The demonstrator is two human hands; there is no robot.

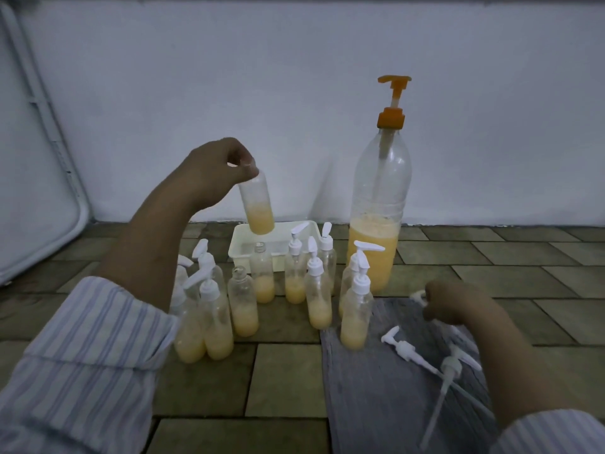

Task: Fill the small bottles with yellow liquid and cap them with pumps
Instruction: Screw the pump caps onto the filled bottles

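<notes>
Both arms wear a loose shirt, white with thin blue-lilac stripes; the left sleeve (82, 352) is pushed up to the forearm, its cuff folded and creased; the right sleeve (550, 432) shows the same striping; both hands are bare.

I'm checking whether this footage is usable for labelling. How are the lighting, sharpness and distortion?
Head view: dim, flat and bluish light, with soft shadows on the wall behind the big pump bottle. The whole picture is slightly soft; the right hand and the loose pumps are blurriest. The left hand and its raised bottle read clearly. Wide-angle bending shows at the left edge. No harsh glare.
</notes>
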